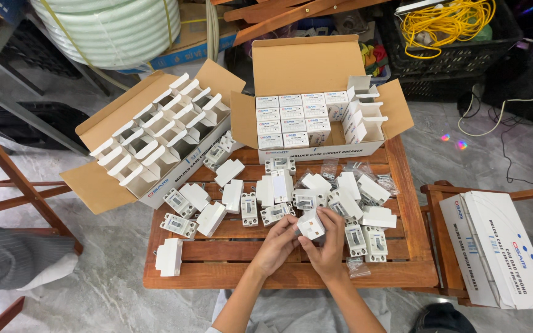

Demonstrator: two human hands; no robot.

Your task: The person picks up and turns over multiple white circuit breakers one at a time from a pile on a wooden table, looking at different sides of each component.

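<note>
My left hand (277, 245) and my right hand (328, 246) meet over the front of a slatted wooden table (217, 274), and both grip one small white breaker unit (310, 225). Several more white breaker units (279, 191) and small white cartons lie scattered on the table just beyond my hands. A single white unit (169, 257) sits alone near the table's front left corner. Small clear plastic bags (358, 266) lie by my right hand.
An open cardboard box of empty white cartons (155, 142) overhangs the table's left end. A second open box (306, 120), packed with small white boxes, stands at the back. A closed white box (498, 250) rests on a wooden chair at right. Hose coil and crates stand behind.
</note>
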